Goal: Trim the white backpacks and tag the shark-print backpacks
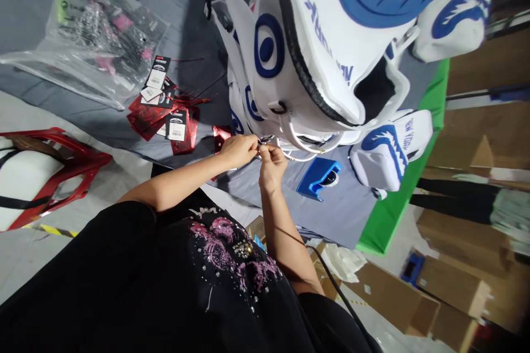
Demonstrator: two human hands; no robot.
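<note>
My left hand (240, 150) and my right hand (272, 166) meet at the near edge of a large white fabric article (306, 88), with fingertips pinched together. Whatever lies between the fingers is too small and covered to make out. The white article has a blue eye-like patch (268, 47), blue lettering, a dark fuzzy edge and white cords (298, 146) hanging close to my right hand. Just beyond my left hand lies a red shiny piece (221, 135), partly hidden by that hand.
Red pieces with black barcode hang tags (177, 126) and a clear plastic bag (107, 38) lie left on the grey cloth. A blue tape dispenser (317, 179) and a smaller white article marked NEW YORK (385, 154) sit right. Beyond are cardboard boxes (393, 292) and a standing person (459, 196).
</note>
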